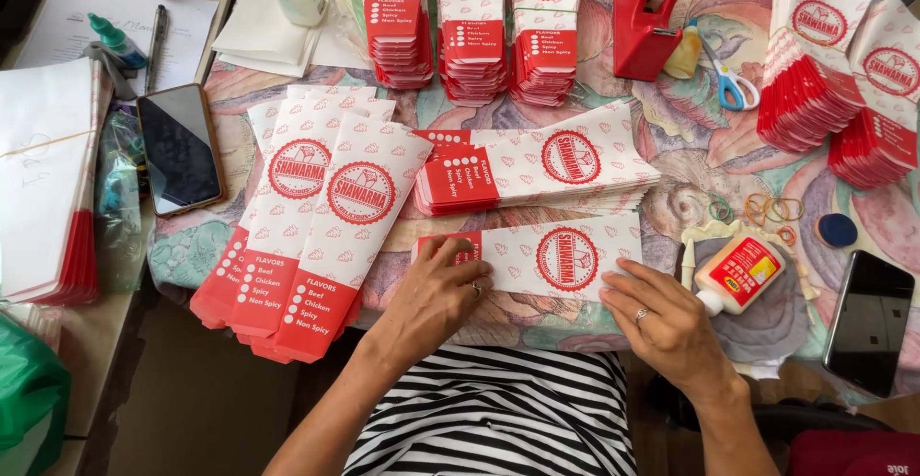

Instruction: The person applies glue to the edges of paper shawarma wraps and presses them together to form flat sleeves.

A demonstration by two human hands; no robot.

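Observation:
A flat red-and-white paper food sleeve (551, 257) lies sideways at the table's near edge. My left hand (431, 299) presses its fingers on the sleeve's red left end. My right hand (661, 327) rests flat on its lower right corner. Both hands wear rings and grip nothing. Just behind the sleeve lies a stack of the same sleeves (537, 169). To the left, a fanned pile of sleeves (307, 227) hangs over the table edge. A small white glue bottle (740, 273) with a red label lies on its side right of my right hand.
Upright bundles of sleeves (470, 25) stand at the back and at the far right (834, 83). A red tape dispenser (644, 16), scissors (733, 83), rubber bands (767, 210), two dark phones (180, 148) (870, 318), a pen (156, 45) and papers lie around.

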